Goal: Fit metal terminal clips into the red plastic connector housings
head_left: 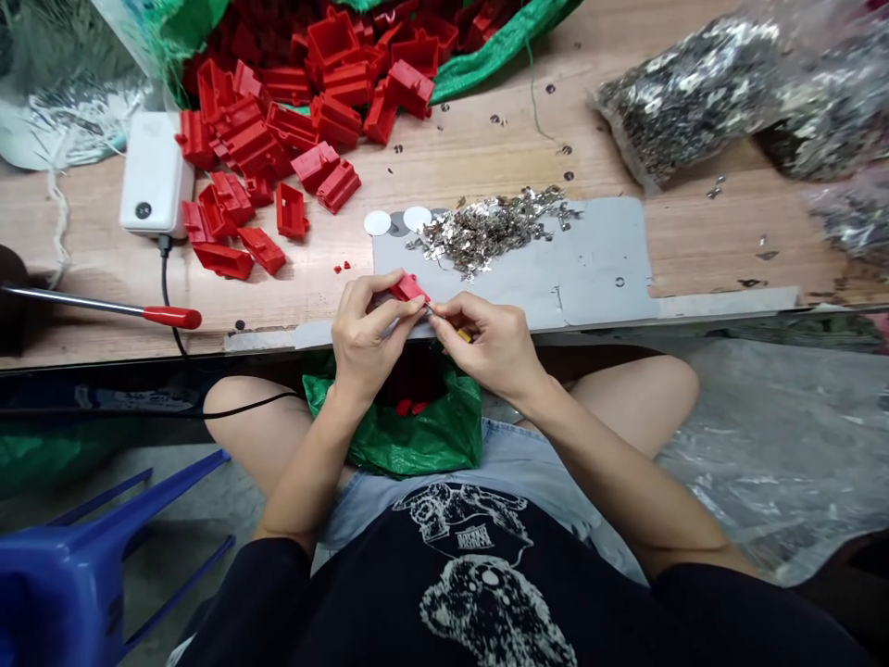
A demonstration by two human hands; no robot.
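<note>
Red plastic part (411,285) is sitting over the grey sheet (604,259), left hand (365,338) pinching it; right hand (493,343) is pinching a thin item (429,309), type unclear. From the part, metal pieces (486,232) are lying at one o'clock, red heap (278,130) at ten, green bag (417,440) at six.

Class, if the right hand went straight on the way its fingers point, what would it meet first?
The right hand would probably meet the red part pinched in the left hand, or that hand's fingers; the gap looks tiny, and depth is unclear.
</note>
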